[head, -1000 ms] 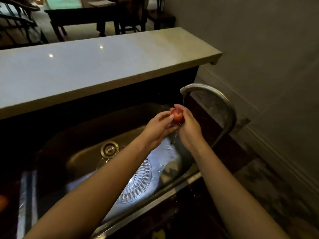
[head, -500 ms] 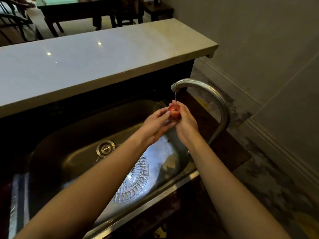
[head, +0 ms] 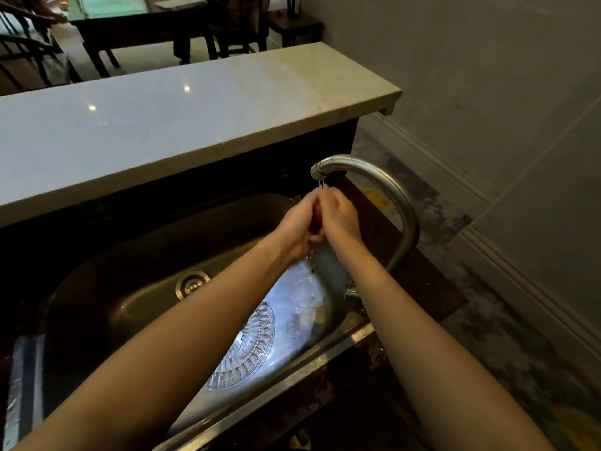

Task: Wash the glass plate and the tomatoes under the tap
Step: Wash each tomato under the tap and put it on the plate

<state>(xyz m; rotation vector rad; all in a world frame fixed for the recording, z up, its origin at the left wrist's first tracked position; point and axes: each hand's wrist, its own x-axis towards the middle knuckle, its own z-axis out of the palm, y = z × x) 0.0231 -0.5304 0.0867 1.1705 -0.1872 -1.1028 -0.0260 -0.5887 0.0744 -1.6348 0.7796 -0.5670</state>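
Observation:
My left hand [head: 297, 222] and my right hand [head: 341, 218] are pressed together just under the spout of the curved steel tap [head: 383, 183]. A small red tomato [head: 317, 213] sits between the palms; only a thin red sliver of it shows. Water drips from the spout onto the hands. Below them, a cut-glass plate [head: 260, 346] with a rayed pattern lies flat in the steel sink [head: 107, 297], partly hidden by my left forearm.
The sink drain [head: 192, 283] lies left of the plate. A pale stone counter ledge [head: 195, 118] runs above the sink's far side. A striped cloth [head: 24, 385] lies at the left edge. Dark tables and chairs [head: 146, 30] stand beyond the ledge; tiled floor and wall lie to the right.
Both hands have closed around the tomato, which was plainly visible at the fingertips before and is now nearly hidden. The view has shifted slightly.

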